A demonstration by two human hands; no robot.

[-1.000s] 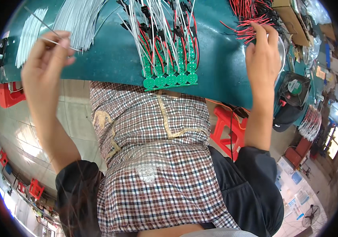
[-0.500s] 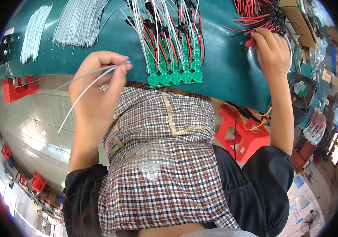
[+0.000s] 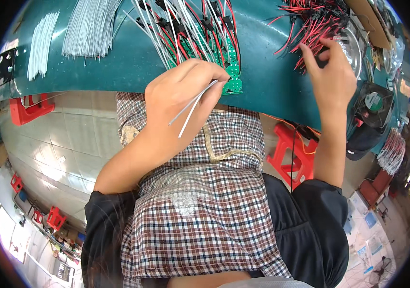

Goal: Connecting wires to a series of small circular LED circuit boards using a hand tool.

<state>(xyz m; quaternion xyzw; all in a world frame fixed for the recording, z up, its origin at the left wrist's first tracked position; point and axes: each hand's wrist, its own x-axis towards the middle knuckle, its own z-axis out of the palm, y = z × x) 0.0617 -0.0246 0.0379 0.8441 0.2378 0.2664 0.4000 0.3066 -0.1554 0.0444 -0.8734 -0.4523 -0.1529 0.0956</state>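
Observation:
My left hand (image 3: 181, 98) is closed in a pinch on two thin wires, one white (image 3: 188, 117) and one grey (image 3: 181, 112). Its fingertips are over the near edge of a green circuit board panel (image 3: 234, 85) of round sections, hiding much of it. White, red and black wires with black connectors (image 3: 207, 23) lie over the panel. On the right, my right hand (image 3: 330, 72) is beside a loose pile of red and black wires (image 3: 313, 36). Its thumb and forefinger are apart, and nothing shows between them.
Bundles of white wires (image 3: 43, 45) and grey wires (image 3: 89, 31) lie on the green tabletop (image 3: 272, 91) at left. A cardboard box (image 3: 370, 21) stands far right, near a black fan (image 3: 377, 103). Under the table is a red stool (image 3: 293, 156).
My left hand has moved right with the two wires, from beside the panel to over its near edge. My right hand's fingers have parted and drawn back slightly from the red and black wires.

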